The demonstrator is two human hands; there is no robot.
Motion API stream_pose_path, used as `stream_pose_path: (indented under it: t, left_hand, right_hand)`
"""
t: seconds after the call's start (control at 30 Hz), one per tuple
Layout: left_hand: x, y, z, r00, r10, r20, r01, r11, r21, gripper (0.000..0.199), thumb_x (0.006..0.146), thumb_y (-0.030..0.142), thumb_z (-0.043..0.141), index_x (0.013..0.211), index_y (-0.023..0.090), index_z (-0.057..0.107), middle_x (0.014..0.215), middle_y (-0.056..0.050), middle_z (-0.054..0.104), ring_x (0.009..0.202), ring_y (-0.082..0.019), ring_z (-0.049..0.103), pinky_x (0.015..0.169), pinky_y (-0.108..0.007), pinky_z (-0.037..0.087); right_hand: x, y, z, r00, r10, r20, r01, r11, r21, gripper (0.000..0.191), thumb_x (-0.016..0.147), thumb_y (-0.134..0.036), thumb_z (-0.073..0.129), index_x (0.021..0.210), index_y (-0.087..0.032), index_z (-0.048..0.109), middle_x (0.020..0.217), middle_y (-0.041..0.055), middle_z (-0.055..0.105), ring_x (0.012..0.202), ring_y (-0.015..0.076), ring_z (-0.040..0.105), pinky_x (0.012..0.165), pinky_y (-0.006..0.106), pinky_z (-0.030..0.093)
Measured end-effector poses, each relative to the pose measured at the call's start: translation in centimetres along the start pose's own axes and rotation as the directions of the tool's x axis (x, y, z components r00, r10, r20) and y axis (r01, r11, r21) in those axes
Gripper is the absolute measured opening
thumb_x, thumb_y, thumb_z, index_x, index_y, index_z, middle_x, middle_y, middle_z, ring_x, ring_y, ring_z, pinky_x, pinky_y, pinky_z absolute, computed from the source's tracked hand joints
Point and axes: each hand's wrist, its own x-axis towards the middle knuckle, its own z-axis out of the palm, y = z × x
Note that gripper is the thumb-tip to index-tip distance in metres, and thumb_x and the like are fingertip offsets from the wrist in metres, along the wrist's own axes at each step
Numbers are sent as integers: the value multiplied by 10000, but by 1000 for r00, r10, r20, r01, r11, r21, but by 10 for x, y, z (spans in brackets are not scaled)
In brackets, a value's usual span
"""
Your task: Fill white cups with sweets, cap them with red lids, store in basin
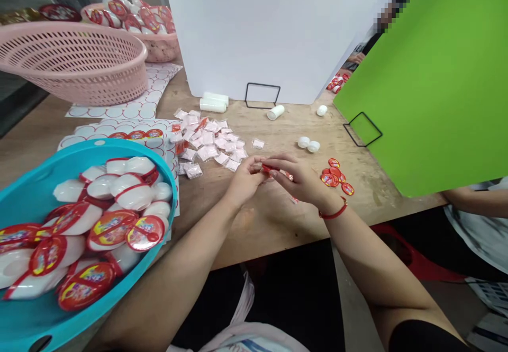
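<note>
My left hand (250, 177) and my right hand (296, 179) meet above the wooden table. Between their fingertips is a small red piece (265, 168), largely covered by the fingers; both hands are closed around it. Left of and beyond my left hand lies a pile of small pale pink packets (210, 139), with one packet (257, 143) apart from it. Several round red labelled discs (333, 174) lie right of my right hand. White round caps (308, 144) sit behind them.
A blue basket (166, 161) of red and white containers fills the left side. Pink baskets (119, 71) stand behind it on printed sheets (138, 109). White tubes (214, 102) lie near an upright white board (257, 34). A green board (432, 98) stands at right, beside a person's arm (476, 201).
</note>
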Motion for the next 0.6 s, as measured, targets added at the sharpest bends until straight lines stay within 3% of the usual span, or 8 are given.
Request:
stream_pose_path:
  t: [0.13, 0.37, 0.47, 0.6]
  left_hand:
    - [0, -2, -1, 999, -33, -33, 33, 999, 13, 432, 624, 192, 769, 971, 216, 514, 676, 44, 671, 624, -128, 612, 611, -240, 437]
    - [-1, 0, 3, 993, -106, -61, 112, 987, 119, 272, 737, 125, 658, 958, 217, 530, 596, 59, 634, 502, -97, 534, 569, -229, 416]
    - [-5, 5, 5, 986, -167, -24, 167, 986, -7, 250, 763, 96, 646, 975, 203, 567, 700, 22, 695, 598, -102, 609, 650, -244, 483]
    - [-9, 11, 5, 969, -232, 91, 248, 933, -262, 234, 786, 69, 655, 1003, 156, 639, 890, -42, 753, 836, -124, 705, 871, -287, 548]
  right_hand:
    - [-5, 9, 14, 997, -74, 28, 76, 991, -110, 415, 955, -350, 664, 1359, -274, 605, 1261, 121, 633, 1173, 267, 641, 990, 451, 572]
    - [-19, 22, 24, 995, -21, -97, 6, 989, -149, 367, 978, -370, 633, 1334, -287, 617, 1203, 100, 660, 1107, 243, 662, 966, 428, 575]
    - [-19, 25, 25, 996, -21, -83, 10, 991, -131, 365, 993, -323, 590, 1354, -276, 614, 1230, 108, 644, 1137, 240, 647, 987, 431, 562]
    - [-17, 30, 20, 995, 13, -99, -19, 998, -64, 333, 1011, -298, 547, 1329, -257, 635, 1220, 112, 640, 1134, 237, 639, 982, 441, 559]
